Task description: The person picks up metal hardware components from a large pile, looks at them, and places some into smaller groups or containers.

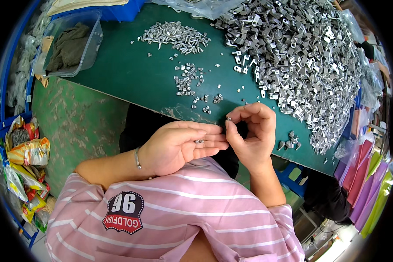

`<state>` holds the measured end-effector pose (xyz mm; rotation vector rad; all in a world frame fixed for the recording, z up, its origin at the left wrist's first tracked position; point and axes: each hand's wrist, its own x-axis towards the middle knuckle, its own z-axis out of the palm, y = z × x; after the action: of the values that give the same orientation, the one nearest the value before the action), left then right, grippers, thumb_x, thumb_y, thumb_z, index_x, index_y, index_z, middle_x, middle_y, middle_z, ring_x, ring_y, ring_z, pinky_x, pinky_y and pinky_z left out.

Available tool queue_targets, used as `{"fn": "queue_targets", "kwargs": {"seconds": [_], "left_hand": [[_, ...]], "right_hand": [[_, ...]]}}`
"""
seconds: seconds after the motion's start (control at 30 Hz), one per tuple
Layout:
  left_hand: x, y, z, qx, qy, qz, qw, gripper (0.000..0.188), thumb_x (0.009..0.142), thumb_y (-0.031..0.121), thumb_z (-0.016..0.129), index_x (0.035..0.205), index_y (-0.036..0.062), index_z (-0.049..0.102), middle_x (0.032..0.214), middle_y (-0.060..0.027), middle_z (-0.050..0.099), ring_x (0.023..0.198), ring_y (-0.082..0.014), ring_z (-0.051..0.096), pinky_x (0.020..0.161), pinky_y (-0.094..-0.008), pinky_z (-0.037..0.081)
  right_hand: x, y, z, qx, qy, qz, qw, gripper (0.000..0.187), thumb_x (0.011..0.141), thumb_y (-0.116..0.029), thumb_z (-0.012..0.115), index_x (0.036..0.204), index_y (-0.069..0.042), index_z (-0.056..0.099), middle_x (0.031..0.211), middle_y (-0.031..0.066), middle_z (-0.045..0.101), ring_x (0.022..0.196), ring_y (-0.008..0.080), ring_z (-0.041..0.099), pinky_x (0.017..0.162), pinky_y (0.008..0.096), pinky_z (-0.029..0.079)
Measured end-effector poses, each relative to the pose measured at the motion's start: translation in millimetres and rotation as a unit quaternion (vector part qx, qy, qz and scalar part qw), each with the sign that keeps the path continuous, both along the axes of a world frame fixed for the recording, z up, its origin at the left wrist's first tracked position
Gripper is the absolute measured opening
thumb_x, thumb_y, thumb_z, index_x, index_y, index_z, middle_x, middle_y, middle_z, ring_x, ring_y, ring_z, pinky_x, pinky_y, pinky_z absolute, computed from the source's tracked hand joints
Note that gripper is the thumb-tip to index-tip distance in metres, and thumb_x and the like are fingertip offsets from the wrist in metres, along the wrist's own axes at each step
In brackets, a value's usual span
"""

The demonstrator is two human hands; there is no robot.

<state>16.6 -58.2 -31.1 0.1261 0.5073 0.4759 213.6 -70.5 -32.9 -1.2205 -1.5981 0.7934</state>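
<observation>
My right fingers point(234, 135) pinch a tiny bit point(229, 118), can't tell its long axis; left hand point(174, 146)'s flat-ish, cradling more.

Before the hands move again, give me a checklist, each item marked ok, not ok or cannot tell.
1. Right hand pinches a small metal piece between thumb and finger: ok.
2. Left hand is open, palm up, with small metal bits resting on it: ok.
3. Cluster of small parts sits apart from the large bracket heap: ok.
4. All parts gathered in piles: not ok; stray pieces lie loose.
5. Pinched piece undamaged: cannot tell, too small.
</observation>
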Motion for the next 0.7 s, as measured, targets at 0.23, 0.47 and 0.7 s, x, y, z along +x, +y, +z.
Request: {"fn": "queue_targets", "kwargs": {"seconds": [0.23, 0.47, 0.7], "left_hand": [[-0.2, 1.2, -0.6, -0.004, 0.002, -0.004, 1.000, 0.043, 0.097, 0.008, 0.034, 0.133, -0.0153, 0.038, 0.131, -0.0278, 0.050, 0.122, -0.0363, 0.052, 0.103, -0.0390, 0.043], [-0.4, 2.2, -0.9, 0.001, 0.010, -0.011, 1.000, 0.044, 0.097, 0.010, 0.035, 0.133, -0.0159, 0.038, 0.130, -0.0280, 0.051, 0.122, -0.0364, 0.052, 0.103, -0.0393, 0.043], [0.5, 2.0, -0.7, 0.006, 0.017, -0.011, 1.000, 0.045, 0.097, 0.011, 0.035, 0.133, -0.0170, 0.037, 0.129, -0.0280, 0.051, 0.121, -0.0359, 0.052, 0.103, -0.0396, 0.043]], "right_hand": [[1.6, -0.9, -0.9, 0.056, -0.046, -0.011, 0.997, 0.048, 0.074, 0.014, 0.068, 0.112, 0.000, 0.043, 0.088, 0.0103, 0.063, 0.077, 0.0156, 0.063, 0.071, 0.0262, 0.052], [1.0, -2.3, -5.0, 0.101, -0.022, -0.013, 0.995, 0.057, 0.072, 0.016, 0.067, 0.120, -0.001, 0.040, 0.084, 0.0102, 0.063, 0.075, 0.0186, 0.064, 0.069, 0.0284, 0.051], [1.7, -5.3, -5.4, 0.110, -0.012, -0.022, 0.994, 0.048, 0.073, 0.015, 0.067, 0.114, 0.000, 0.048, 0.085, 0.0107, 0.063, 0.075, 0.0212, 0.063, 0.067, 0.0300, 0.051]]}}
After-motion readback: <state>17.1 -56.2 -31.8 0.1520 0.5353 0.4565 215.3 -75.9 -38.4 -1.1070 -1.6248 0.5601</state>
